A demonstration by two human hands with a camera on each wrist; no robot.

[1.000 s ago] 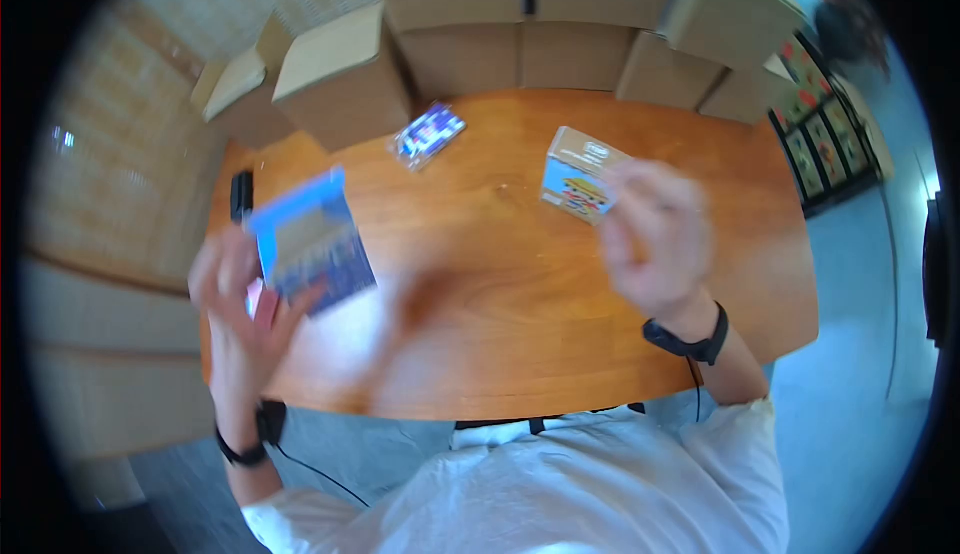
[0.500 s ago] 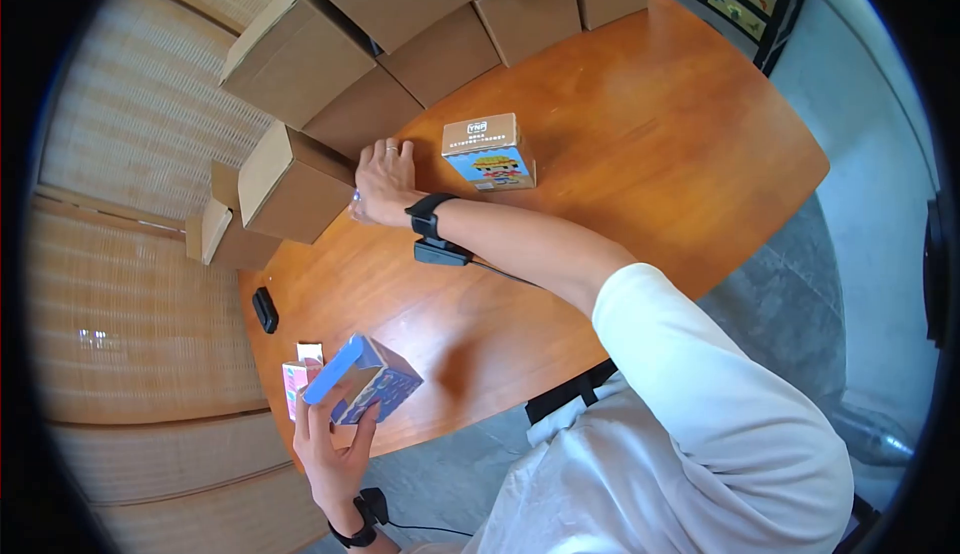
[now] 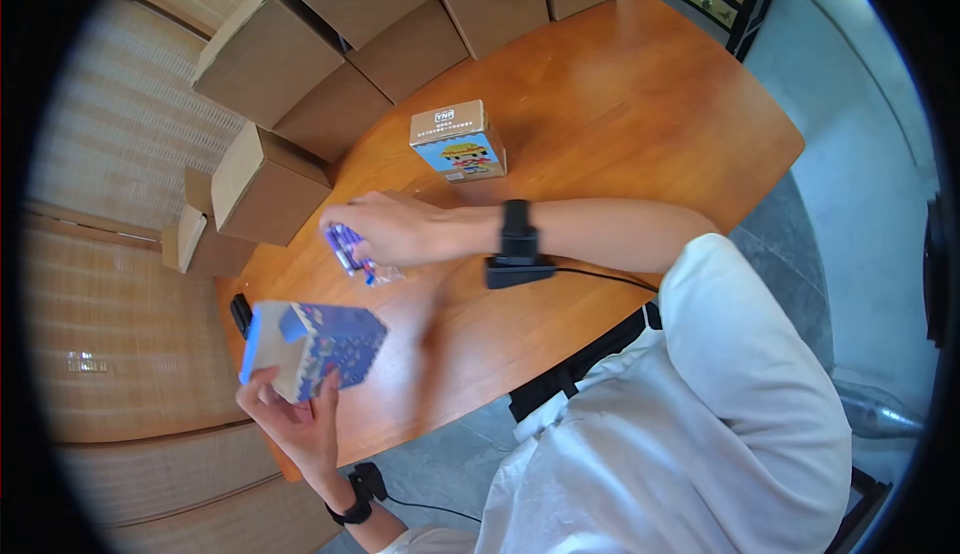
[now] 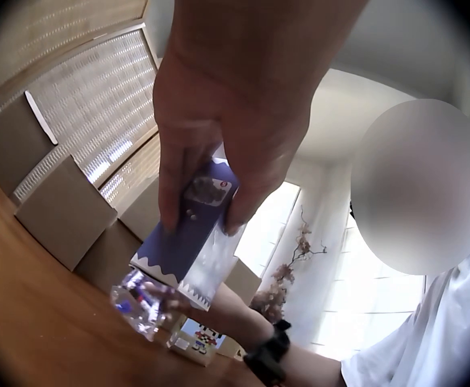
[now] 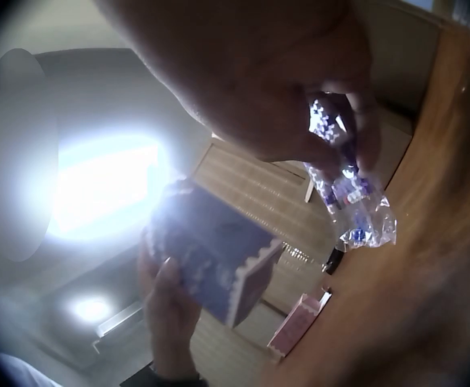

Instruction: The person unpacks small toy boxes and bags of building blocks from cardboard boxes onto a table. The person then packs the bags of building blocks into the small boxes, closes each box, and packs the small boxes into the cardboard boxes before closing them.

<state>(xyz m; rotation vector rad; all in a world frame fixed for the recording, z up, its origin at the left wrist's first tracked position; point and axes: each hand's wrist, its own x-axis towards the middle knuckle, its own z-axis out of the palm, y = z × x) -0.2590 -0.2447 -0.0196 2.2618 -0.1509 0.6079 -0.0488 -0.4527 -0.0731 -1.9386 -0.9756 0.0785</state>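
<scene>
My left hand (image 3: 300,429) grips a small blue-purple cardboard box (image 3: 347,349) from below, thumb on one side and fingers on the other. A light blue flap stands out at the box's left end, and its brown inner side shows. Between thumb and fingers, my right hand (image 3: 400,231) pinches a clear plastic bag (image 5: 356,205) of small purple and blue pieces. Held over the table, the bag is beyond the box and partly hidden by the hand in the head view. In the left wrist view it overlaps the near end of the box.
Farther back on the wooden table (image 3: 600,104) stands a brown box with a cartoon figure (image 3: 460,144). Cardboard cartons (image 3: 335,109) line the far edge. A pink box (image 5: 295,326) and a small black case (image 3: 240,314) lie at the left.
My right hand has come back from beside the cartons toward the left hand, bringing the plastic bag. The blue-purple box has turned and shifted left in the view. The head view has swung left.
</scene>
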